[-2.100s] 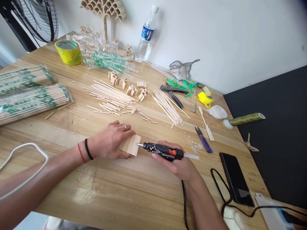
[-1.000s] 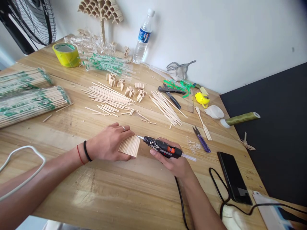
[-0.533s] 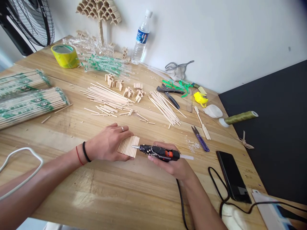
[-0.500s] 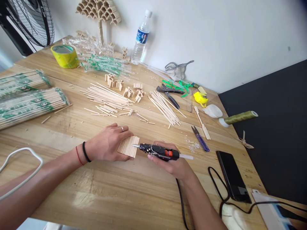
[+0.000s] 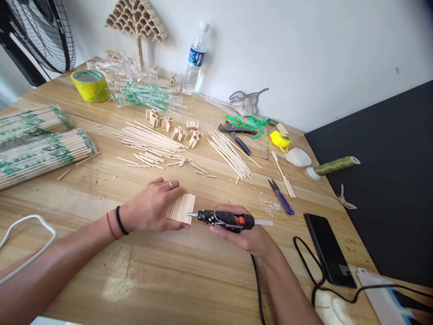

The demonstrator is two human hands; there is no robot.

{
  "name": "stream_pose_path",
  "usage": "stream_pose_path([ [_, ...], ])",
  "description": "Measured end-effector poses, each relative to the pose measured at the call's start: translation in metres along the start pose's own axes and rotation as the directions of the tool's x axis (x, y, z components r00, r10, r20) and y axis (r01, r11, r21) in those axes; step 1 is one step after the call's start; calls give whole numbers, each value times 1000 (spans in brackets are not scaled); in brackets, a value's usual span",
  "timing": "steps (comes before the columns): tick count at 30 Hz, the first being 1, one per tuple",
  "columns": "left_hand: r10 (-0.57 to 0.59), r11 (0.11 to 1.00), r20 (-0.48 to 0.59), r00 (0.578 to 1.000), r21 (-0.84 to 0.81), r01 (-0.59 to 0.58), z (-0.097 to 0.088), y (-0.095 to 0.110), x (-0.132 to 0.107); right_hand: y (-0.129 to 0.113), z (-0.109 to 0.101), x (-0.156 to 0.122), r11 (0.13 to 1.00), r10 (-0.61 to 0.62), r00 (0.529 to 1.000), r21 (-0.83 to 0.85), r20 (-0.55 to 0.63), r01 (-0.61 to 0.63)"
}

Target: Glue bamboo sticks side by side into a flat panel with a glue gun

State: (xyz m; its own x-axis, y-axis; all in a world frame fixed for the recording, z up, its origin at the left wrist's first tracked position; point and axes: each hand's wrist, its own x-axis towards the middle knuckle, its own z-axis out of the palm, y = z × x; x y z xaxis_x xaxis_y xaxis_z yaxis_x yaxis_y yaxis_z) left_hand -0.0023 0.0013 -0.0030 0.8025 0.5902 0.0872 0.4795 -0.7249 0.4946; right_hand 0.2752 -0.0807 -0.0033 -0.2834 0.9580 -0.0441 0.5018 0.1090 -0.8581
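My left hand (image 5: 154, 204) grips a small panel of wooden sticks (image 5: 180, 208) laid side by side, fingers at its far edge and thumb at its near edge. In my right hand (image 5: 241, 232) is a black hot glue gun (image 5: 225, 219), with a clear glue stick (image 5: 264, 222) poking out of its back. The gun's metal nozzle points left and lies over the panel's right part, near its lower right edge; whether it touches cannot be made out. A black cord (image 5: 257, 289) trails from below the gun.
Loose sticks (image 5: 152, 140) and small stick assemblies (image 5: 179, 133) lie beyond my hands. Purple snips (image 5: 281, 197), pliers (image 5: 238, 131) and a phone (image 5: 329, 250) are to the right. Bagged sticks (image 5: 43, 151) and yellow tape (image 5: 90, 85) sit left. A water bottle (image 5: 196, 61) stands at the wall.
The glue gun's nozzle has moved toward me along the panel's right part, from about its middle to near its lower edge. The view has shifted slightly; both hands keep their hold.
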Motion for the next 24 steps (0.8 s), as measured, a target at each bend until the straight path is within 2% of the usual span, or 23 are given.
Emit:
stream_pose_path([
  [4,-15,1000,-9,1000,21,15,1,1,0,-4,-4,3,999,-36,995,-17,96,38],
  [9,-31,999,-14,999,35,32,1,3,1,3,-4,-1,999,-42,999,-21,-23,41],
  [17,-22,998,-48,999,64,25,4,2,0,-4,-8,5,998,-12,991,64,135,4],
  [24,-21,998,-32,999,61,23,2,3,1,-5,-6,6,997,4,995,77,101,-12],
])
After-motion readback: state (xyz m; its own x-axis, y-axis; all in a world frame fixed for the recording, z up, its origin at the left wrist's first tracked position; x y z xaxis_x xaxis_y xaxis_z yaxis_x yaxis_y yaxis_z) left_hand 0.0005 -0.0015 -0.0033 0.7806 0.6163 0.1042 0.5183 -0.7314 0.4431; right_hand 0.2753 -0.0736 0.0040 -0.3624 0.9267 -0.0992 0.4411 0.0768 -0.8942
